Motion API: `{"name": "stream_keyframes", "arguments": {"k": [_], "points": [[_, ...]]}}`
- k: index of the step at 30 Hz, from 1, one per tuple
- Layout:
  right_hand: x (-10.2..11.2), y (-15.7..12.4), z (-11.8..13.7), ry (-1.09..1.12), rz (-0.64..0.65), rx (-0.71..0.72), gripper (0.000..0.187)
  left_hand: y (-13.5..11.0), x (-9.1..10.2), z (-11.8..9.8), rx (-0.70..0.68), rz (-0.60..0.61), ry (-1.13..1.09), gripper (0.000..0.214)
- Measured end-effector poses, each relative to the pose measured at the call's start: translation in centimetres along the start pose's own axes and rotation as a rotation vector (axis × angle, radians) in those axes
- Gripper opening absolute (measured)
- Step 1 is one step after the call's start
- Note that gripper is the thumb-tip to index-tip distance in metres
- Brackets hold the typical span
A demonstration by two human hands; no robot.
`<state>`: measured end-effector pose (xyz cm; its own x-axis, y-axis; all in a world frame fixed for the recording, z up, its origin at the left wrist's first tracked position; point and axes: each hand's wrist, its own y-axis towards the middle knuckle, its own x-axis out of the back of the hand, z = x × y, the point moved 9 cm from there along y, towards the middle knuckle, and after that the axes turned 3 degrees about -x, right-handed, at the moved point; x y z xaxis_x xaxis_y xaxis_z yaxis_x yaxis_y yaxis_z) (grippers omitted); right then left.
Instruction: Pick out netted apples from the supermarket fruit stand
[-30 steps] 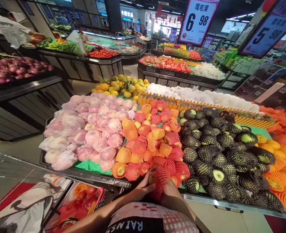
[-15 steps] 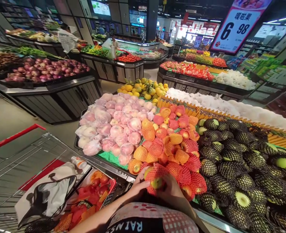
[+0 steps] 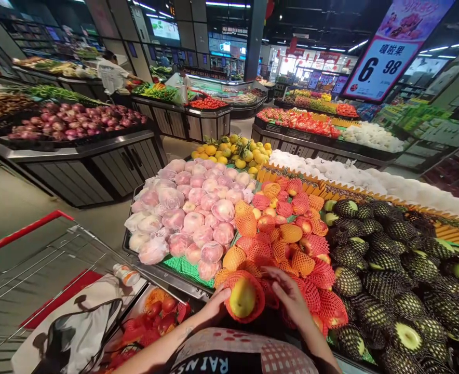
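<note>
My left hand [image 3: 215, 306] grips a yellow-green apple in a red foam net [image 3: 243, 297], lifted just off the front of the fruit stand. To the right of that apple, my right hand [image 3: 291, 298] hovers with fingers spread over the pile of apples in red and orange nets [image 3: 292, 241]. Left of that pile lie pink fruits wrapped in white foam [image 3: 190, 213]. Green fruits in black nets [image 3: 393, 265] fill the right side.
A shopping cart [image 3: 50, 265] with a red handle stands at my left, holding a white bag [image 3: 77, 322] and a tray of netted red fruit [image 3: 151, 317]. Behind the pile are yellow citrus [image 3: 233, 148], other produce stands, a 6.98 price sign [image 3: 381, 67], and a shopper [image 3: 110, 75] far off.
My left hand has lifted the netted apple clear of the pile and my right hand has let go of it and opened. The view has shifted slightly left.
</note>
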<state>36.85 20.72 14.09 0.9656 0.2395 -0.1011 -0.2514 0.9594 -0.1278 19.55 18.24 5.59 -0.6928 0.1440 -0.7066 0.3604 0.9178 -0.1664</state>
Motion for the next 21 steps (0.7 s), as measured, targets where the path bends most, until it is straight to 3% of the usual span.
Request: {"name": "stream_keyframes", "arguments": {"k": [4,7,10,12,16,18,21], "points": [[-5.1,-0.6,-1.5,0.232,0.224,-0.123,0.081,1.1,-2.7,-1.1,-0.005,0.248,0.276,0.064],[-5.5,-0.8,-2.2,0.227,0.172,-0.175,0.087,2.0,-3.5,-1.6,-0.046,0.273,0.407,0.066],[-3.8,-0.5,-2.7,0.173,0.067,-0.176,0.079,2.8,-3.7,-1.4,-0.041,0.245,0.529,0.072],[-2.0,-0.3,-2.9,0.164,-0.02,-0.198,0.076,2.9,-3.9,-0.7,0.033,0.242,0.564,0.076],[1.4,0.1,-1.6,0.081,-0.162,-0.237,0.062,2.6,-3.9,-0.2,0.171,0.214,0.482,0.071],[3.1,1.0,-0.8,0.041,-0.202,-0.282,0.058,2.3,-3.7,-0.7,0.163,0.195,0.449,0.063],[7.2,3.8,0.2,0.032,-0.361,-0.36,0.046,1.9,-2.6,-1.6,0.123,0.137,0.405,0.056]]}}
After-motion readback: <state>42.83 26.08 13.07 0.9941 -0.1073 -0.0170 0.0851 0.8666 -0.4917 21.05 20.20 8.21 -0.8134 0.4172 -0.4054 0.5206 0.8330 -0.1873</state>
